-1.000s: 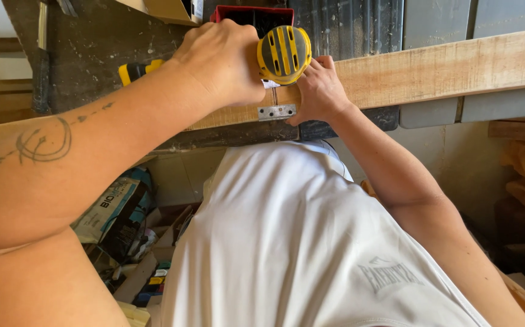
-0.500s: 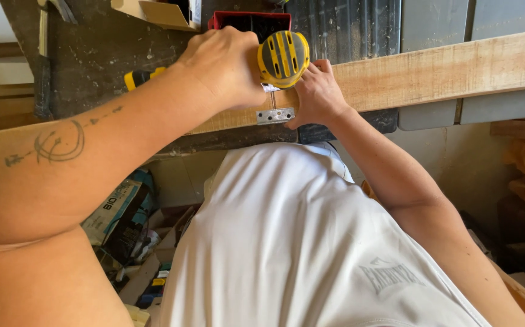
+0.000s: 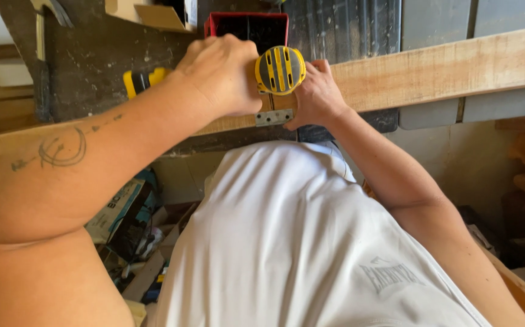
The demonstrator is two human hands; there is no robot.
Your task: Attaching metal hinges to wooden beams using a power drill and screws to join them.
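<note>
Workbench edge: left hand [image 3: 223, 75] wrapped around the yellow drill [image 3: 279, 70], arm bent; right hand [image 3: 315, 95] pressed flat on the plank [image 3: 432, 75], beside the metal bracket [image 3: 274, 117].

Left hand [image 3: 223, 75] clenched, forearm stretched forward; right hand [image 3: 314, 94] flat, fingers [image 3: 323, 68] pressed down, elbow bent.

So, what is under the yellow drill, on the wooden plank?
Under the yellow drill a small metal plate with screw holes lies on the wooden plank. The left hand grips the drill; the right hand steadies beside it. The drill covers its bit and any screw.
</note>
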